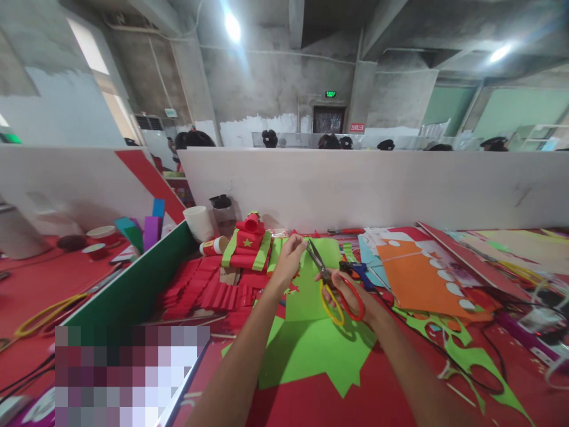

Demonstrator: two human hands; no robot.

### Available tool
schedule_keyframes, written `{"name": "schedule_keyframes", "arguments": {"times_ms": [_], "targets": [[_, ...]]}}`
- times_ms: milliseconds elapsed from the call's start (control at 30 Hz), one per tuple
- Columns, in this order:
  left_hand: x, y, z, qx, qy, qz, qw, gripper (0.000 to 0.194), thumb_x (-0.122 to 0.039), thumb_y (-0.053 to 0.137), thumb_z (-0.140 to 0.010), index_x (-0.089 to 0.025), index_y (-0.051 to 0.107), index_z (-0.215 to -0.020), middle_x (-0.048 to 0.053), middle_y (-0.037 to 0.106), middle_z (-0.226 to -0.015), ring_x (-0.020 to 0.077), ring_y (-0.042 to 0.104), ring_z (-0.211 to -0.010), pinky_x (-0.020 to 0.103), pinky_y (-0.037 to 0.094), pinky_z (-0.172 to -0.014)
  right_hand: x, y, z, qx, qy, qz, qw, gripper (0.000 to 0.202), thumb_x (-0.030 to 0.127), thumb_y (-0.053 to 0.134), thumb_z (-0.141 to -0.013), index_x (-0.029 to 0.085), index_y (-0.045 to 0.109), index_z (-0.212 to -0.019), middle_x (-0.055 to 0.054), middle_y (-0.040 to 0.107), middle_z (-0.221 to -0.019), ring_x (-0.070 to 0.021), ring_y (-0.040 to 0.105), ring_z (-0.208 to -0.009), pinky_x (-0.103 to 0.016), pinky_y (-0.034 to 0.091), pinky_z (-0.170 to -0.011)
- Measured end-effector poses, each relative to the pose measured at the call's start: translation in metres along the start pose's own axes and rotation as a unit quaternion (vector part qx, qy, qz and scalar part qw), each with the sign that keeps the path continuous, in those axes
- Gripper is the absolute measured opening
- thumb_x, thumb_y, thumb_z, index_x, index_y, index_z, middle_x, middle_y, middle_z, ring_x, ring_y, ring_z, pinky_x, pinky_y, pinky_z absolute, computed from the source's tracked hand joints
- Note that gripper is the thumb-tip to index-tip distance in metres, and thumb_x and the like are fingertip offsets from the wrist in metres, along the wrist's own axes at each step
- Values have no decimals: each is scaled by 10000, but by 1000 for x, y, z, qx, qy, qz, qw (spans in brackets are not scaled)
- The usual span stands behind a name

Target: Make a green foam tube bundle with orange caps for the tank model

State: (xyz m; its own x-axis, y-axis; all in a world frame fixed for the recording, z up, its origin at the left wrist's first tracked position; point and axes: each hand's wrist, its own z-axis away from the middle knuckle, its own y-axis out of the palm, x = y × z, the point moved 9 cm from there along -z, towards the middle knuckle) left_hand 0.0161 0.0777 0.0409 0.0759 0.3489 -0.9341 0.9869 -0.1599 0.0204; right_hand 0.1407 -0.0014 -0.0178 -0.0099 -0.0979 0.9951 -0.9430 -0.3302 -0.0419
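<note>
A red tabletop fills the lower left, bounded by a green divider. Left of centre stands a red paper model bearing a star. Mid-frame, the left hand has its fingertips pinched together by the blade tips; I can't tell whether they hold anything. The scissors, just right of centre over green paper, are grasped in the right hand. Above, on rough concrete, a lit green sign seems to read EXIT; the red placard is too small to read.
</note>
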Motion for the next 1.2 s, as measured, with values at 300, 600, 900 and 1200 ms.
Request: {"name": "schedule_keyframes", "arguments": {"times_ms": [300, 600, 900, 1200], "targets": [[10, 1, -1, 19, -39, 26, 999, 258, -465, 587, -815, -235, 472, -833, -66, 433, -623, 88, 369, -476, 205, 262, -448, 10, -2, -5, -39, -40, 34, 998, 660, 767, 456, -816, 168, 578, -1064, 28, 520, -607, -98, 479, -470, -210, 381, -438], [6, 0, -1, 14, -26, 13, 999, 233, -441, 578, -834, -224, 493, -843, -55, 463, -659, 88, 412, -518, 194, 296, -476, 10, -4, -7, -47, -67, 71, 994, 587, 696, 447, -875, 160, 585, -1069, 32, 527, -600, -90, 491, -458, -201, 378, -436], [10, 2, -2, 18, -34, 35, 999, 253, -445, 595, -816, -223, 481, -854, -66, 440, -621, 82, 388, -490, 187, 250, -455, 8, -5, -8, -74, -69, 83, 991, 552, 671, 469, -878, 163, 597, -1053, 44, 513, -586, -85, 472, -434, -201, 372, -426], [7, 1, 0, 16, -34, 32, 999, 233, -430, 586, -814, -223, 483, -848, -69, 431, -630, 74, 357, -480, 181, 248, -447, 11, -5, -8, -92, -65, 105, 988, 580, 693, 479, -855, 153, 609, -1022, 41, 507, -569, -93, 472, -437, -207, 385, -423]]}}
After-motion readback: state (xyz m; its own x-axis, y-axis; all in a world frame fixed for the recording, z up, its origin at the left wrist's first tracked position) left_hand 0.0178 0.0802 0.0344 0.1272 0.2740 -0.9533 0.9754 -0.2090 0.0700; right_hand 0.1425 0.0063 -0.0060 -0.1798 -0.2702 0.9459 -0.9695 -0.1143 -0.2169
